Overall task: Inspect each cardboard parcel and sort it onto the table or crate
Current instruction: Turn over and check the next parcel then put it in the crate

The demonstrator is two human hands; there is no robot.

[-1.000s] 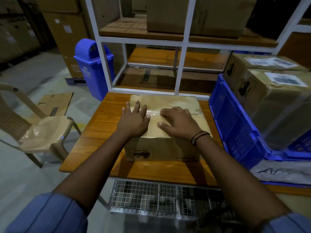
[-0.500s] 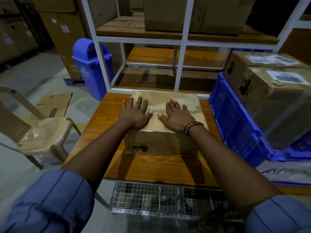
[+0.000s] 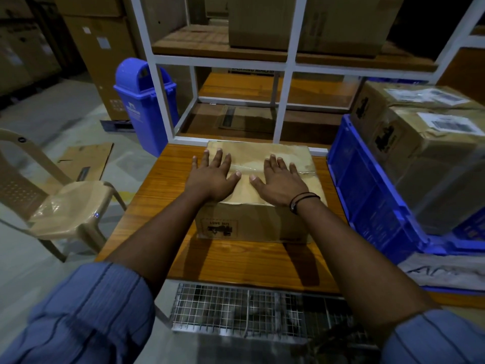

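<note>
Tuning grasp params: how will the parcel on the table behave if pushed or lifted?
The parcel probably slides rather than tips: low, broad, flat on the table. Likely fairly stiff, though its top looks creased beneath the left hand and right hand. Glossy tape may be slippery.

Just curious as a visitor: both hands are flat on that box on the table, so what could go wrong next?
The left hand and right hand lie flat on the parcel, gripping nothing; a lift from there could let it slip. The crate holds two parcels rising above its rim, so another stacked there might topple.
</note>
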